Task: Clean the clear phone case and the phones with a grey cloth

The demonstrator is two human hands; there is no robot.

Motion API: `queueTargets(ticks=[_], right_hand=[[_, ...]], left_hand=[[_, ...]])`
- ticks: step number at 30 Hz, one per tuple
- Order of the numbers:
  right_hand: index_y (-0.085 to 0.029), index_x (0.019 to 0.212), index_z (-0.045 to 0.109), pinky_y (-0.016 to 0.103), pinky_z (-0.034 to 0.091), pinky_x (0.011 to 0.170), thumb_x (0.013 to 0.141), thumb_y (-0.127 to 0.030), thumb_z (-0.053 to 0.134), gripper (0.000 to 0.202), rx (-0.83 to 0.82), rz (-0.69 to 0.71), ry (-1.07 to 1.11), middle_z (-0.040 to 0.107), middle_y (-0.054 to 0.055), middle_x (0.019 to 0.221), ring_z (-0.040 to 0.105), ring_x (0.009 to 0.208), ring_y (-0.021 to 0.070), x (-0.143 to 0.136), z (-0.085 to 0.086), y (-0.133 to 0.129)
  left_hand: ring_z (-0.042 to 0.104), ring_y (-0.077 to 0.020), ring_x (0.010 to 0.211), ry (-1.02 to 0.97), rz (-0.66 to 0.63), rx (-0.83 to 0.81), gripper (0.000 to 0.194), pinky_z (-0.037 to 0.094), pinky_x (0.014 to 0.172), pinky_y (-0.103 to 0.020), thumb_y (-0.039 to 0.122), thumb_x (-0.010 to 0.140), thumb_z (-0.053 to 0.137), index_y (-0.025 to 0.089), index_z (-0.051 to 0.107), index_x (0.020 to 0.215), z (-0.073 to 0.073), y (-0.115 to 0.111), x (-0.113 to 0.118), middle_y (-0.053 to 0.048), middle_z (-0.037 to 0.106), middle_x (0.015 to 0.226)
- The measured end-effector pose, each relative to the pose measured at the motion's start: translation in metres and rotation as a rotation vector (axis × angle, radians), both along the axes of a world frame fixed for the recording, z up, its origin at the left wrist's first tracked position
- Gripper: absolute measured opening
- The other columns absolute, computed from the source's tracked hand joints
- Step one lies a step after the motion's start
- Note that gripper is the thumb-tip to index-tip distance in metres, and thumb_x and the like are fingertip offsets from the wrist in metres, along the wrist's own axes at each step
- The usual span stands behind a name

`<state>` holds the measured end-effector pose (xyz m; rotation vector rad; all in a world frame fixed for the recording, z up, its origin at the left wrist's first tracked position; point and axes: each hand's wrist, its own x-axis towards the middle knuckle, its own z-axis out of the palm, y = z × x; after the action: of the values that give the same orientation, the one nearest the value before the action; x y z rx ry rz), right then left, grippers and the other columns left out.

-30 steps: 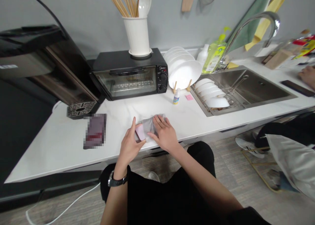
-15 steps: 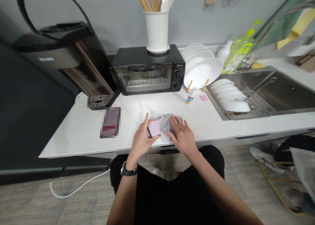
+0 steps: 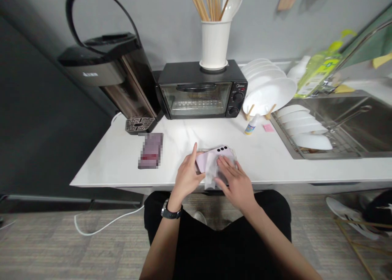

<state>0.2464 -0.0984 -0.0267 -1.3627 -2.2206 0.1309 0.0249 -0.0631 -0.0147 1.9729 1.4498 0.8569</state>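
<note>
A lilac phone lies back up near the counter's front edge, its three camera lenses showing at the upper right. My left hand grips its left end between thumb and fingers. A whitish, see-through cloth or tissue covers the phone's middle. My right hand lies over the cloth and the phone's right part, fingers extended and slightly apart. Clear plastic shows at the phone's far right corner; what it belongs to is partly hidden.
A pixelated purplish packet lies on the white counter at left. Behind stand a water dispenser, a toaster oven and a plate rack. A small bottle and pink note sit left of the sink.
The view has shifted, so the scene sits further right. My right hand and the cloth have moved down off the phone's upper edge, and the camera lenses now show.
</note>
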Motion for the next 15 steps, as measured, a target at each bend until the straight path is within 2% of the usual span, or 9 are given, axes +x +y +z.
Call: queueTargets(ticks=[2,4,7,11,13,15], right_hand=[[-0.014,0.164,0.045,0.063,0.040,0.126,0.111,-0.049,0.046,0.064,0.015,-0.096,-0.013,0.049,0.016,0.165,0.045,0.156,0.0357,0.010,-0.001,0.016],[-0.009,0.160,0.049,0.064,0.038,0.127,0.110,-0.052,0.046,0.066,0.009,-0.127,-0.020,0.050,0.019,0.164,0.045,0.156,0.0382,0.004,0.001,0.032],[-0.006,0.156,0.054,0.062,0.036,0.129,0.109,-0.055,0.048,0.068,-0.016,-0.034,-0.005,0.052,0.020,0.162,0.047,0.154,0.0371,-0.025,0.008,0.042],[-0.009,0.158,0.052,0.056,0.038,0.130,0.107,-0.058,0.053,0.071,-0.037,0.151,0.028,0.052,0.018,0.162,0.050,0.153,0.0319,-0.054,0.015,0.019],[-0.011,0.159,0.051,0.055,0.038,0.130,0.106,-0.057,0.055,0.070,-0.043,0.184,0.030,0.052,0.016,0.163,0.050,0.153,0.0300,-0.047,0.014,0.003],[-0.013,0.160,0.050,0.056,0.039,0.129,0.107,-0.055,0.054,0.068,-0.041,0.145,0.014,0.052,0.015,0.163,0.050,0.154,0.0301,-0.028,0.011,-0.006]], left_hand=[[0.057,-0.0300,0.139,-0.004,0.010,0.000,0.116,0.045,0.119,-0.049,0.028,0.087,0.080,0.030,0.003,0.174,0.002,0.000,0.001,-0.008,0.064,0.150],[0.056,-0.0304,0.139,-0.011,0.017,-0.004,0.117,0.045,0.118,-0.050,0.030,0.087,0.081,0.031,0.003,0.174,0.001,0.000,0.001,-0.009,0.064,0.150],[0.058,-0.0307,0.139,0.003,0.021,-0.007,0.112,0.046,0.117,-0.049,0.027,0.088,0.075,0.029,0.004,0.174,-0.002,0.000,-0.002,-0.011,0.062,0.151],[0.060,-0.0320,0.135,0.037,-0.016,0.024,0.104,0.049,0.113,-0.048,0.023,0.091,0.064,0.023,0.003,0.175,-0.009,0.002,-0.008,-0.017,0.060,0.151],[0.059,-0.0302,0.136,0.034,-0.015,0.033,0.104,0.048,0.114,-0.047,0.018,0.090,0.062,0.024,0.001,0.174,-0.010,0.002,-0.008,-0.014,0.062,0.150],[0.058,-0.0281,0.138,0.022,-0.006,0.029,0.108,0.046,0.117,-0.045,0.015,0.087,0.064,0.027,0.001,0.174,-0.009,0.002,-0.006,-0.011,0.063,0.151]])
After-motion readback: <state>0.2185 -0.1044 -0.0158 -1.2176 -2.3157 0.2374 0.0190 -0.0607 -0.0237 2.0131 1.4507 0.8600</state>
